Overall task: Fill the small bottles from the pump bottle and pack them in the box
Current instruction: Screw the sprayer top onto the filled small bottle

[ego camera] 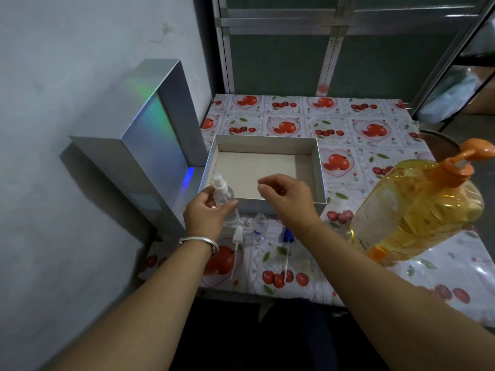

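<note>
Both bare forearms reach in from the near edge and draw closer together toward the hands. The left hand [206, 214] sits lower and nearer, back toward the camera, thumb and fingers curled round a small clear bottle [226, 199] held nearly upright — a silver bangle [199, 241] circles that wrist. The right hand [286, 195] hovers just to its right and slightly farther, wrist bent, fingers loosely curled with thumb and forefinger close together — holding nothing visible.

Two small bottles [224, 199] [260, 223]; one pump bottle [417, 210]; one box [263, 171]; two loose spray tops [237, 236] [288, 235].
</note>
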